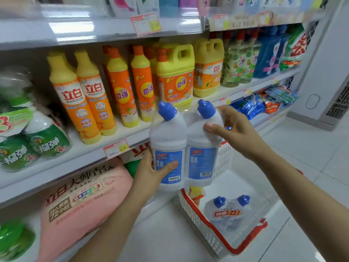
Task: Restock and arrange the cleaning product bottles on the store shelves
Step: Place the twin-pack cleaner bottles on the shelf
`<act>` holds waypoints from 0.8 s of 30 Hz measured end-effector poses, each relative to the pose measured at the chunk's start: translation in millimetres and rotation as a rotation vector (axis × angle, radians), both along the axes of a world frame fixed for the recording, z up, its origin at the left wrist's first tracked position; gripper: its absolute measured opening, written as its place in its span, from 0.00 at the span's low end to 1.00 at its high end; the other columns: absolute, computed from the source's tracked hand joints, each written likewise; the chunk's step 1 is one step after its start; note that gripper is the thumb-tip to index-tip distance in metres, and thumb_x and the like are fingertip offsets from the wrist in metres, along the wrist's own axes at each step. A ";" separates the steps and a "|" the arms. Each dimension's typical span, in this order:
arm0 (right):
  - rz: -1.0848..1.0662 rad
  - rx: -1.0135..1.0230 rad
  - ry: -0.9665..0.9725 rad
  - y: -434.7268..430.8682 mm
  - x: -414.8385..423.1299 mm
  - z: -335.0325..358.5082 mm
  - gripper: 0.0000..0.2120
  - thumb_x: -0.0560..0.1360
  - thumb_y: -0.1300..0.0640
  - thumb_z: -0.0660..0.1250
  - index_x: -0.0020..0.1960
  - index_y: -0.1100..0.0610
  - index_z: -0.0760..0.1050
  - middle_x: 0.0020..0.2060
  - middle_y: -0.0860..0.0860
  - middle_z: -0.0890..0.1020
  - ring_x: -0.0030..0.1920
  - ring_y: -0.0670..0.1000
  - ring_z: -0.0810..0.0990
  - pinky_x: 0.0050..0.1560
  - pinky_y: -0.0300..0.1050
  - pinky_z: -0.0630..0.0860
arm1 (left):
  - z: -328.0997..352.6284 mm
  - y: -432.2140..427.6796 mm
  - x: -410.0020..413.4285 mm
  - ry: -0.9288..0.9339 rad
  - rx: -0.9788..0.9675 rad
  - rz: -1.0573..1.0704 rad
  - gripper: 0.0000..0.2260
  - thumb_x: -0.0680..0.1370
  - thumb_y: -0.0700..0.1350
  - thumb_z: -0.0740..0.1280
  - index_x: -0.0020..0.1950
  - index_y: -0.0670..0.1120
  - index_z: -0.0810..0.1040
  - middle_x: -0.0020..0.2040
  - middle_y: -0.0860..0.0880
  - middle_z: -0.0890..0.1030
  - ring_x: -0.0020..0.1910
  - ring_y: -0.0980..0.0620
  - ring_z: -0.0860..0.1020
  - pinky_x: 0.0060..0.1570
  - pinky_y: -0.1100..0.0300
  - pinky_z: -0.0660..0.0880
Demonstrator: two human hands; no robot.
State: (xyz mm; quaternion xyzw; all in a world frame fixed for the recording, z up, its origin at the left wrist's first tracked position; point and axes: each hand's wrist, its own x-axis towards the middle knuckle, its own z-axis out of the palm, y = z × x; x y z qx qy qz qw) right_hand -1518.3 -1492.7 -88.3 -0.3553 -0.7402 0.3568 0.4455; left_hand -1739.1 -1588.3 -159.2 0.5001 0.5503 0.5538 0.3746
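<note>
You hold two white bottles (168, 140) side by side and upright, in front of the middle shelf's (85, 154) front lip and above the basket (205, 218). Your left hand (151, 173) wraps the lower body of the left one, thumb across its label. Your right hand (234, 129) grips the right one's shoulder. A spare pair (228, 210) lies in the basket. Two jugs (175, 76) stand at the shelf front behind. Open floor (302, 157) lies to your right.

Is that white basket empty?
No, a pack of two blue-capped bottles lies inside the basket.
</note>
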 end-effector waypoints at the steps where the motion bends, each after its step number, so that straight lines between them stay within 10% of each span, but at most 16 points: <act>1: -0.027 0.022 -0.010 3.7 10.2 -1.0 0.19 0.72 0.47 0.74 0.59 0.53 0.76 0.52 0.52 0.83 0.53 0.54 0.82 0.55 0.56 0.80 | -2.8 12.2 6.1 0.056 -0.009 0.002 0.20 0.71 0.46 0.77 0.58 0.58 0.73 0.54 0.60 0.83 0.56 0.57 0.81 0.54 0.59 0.79; 4: -0.130 0.068 -0.032 13.2 35.5 -9.2 0.15 0.71 0.48 0.74 0.55 0.48 0.75 0.48 0.46 0.82 0.48 0.46 0.80 0.46 0.42 0.78 | -25.0 41.9 23.8 0.365 -0.086 0.009 0.23 0.73 0.53 0.74 0.65 0.57 0.69 0.64 0.57 0.77 0.65 0.54 0.74 0.63 0.51 0.72; 12: -0.455 -0.035 -0.051 47.2 86.6 -95.0 0.14 0.73 0.55 0.75 0.56 0.54 0.76 0.48 0.46 0.81 0.48 0.49 0.78 0.45 0.46 0.78 | -142.8 47.1 52.9 1.172 -0.318 -0.286 0.42 0.73 0.74 0.48 0.80 0.50 0.54 0.81 0.48 0.47 0.80 0.48 0.42 0.74 0.49 0.32; 14: -0.508 -0.087 -0.053 50.2 87.4 -123.6 0.14 0.73 0.56 0.75 0.56 0.54 0.75 0.50 0.47 0.80 0.48 0.47 0.77 0.45 0.43 0.76 | -159.3 48.8 56.4 1.285 -0.309 -0.273 0.42 0.72 0.72 0.45 0.78 0.49 0.61 0.79 0.47 0.54 0.79 0.46 0.52 0.76 0.47 0.38; 16: -0.546 -0.163 -0.055 52.3 83.8 -151.8 0.15 0.73 0.57 0.75 0.56 0.54 0.74 0.51 0.47 0.79 0.48 0.47 0.77 0.46 0.44 0.76 | -172.5 46.8 56.7 1.274 -0.338 -0.261 0.39 0.76 0.71 0.42 0.75 0.48 0.68 0.76 0.44 0.64 0.75 0.42 0.64 0.73 0.49 0.45; 20: -0.561 -0.302 -0.116 54.3 69.1 -195.7 0.15 0.74 0.58 0.73 0.58 0.59 0.73 0.53 0.51 0.78 0.52 0.52 0.76 0.47 0.45 0.73 | -189.9 41.8 52.2 1.171 -0.341 -0.300 0.45 0.66 0.75 0.28 0.79 0.54 0.38 0.77 0.52 0.32 0.77 0.47 0.31 0.75 0.50 0.31; 24: -0.551 -0.486 -0.218 61.9 57.3 -220.6 0.16 0.76 0.58 0.72 0.58 0.59 0.69 0.55 0.53 0.76 0.53 0.54 0.76 0.51 0.46 0.75 | -187.9 40.9 54.0 1.156 -0.341 -0.265 0.46 0.64 0.76 0.28 0.79 0.56 0.36 0.76 0.54 0.29 0.76 0.48 0.29 0.76 0.46 0.34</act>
